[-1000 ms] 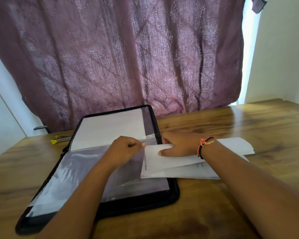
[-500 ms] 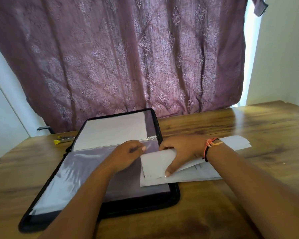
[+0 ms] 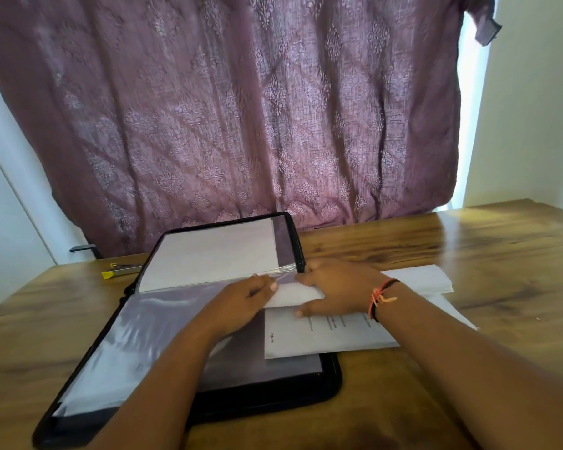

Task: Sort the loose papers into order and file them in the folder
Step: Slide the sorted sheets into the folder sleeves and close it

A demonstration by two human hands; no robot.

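Note:
A black zip folder lies open on the wooden table, its clear plastic sleeves spread toward me. The far sleeve holds a white sheet. My left hand pinches the right edge of the near sleeve. My right hand grips a white paper whose left end is at the sleeve's opening. Under that hand a printed sheet lies over the folder's right edge, atop more loose papers to the right.
A yellow-tipped utility knife lies on the table behind the folder's left corner. A purple patterned curtain hangs along the table's far edge. White walls stand at both sides.
My right hand has lifted and gathered the top paper toward the sleeve's edge, uncovering the printed sheet beneath. My left hand has kept its pinch on the sleeve.

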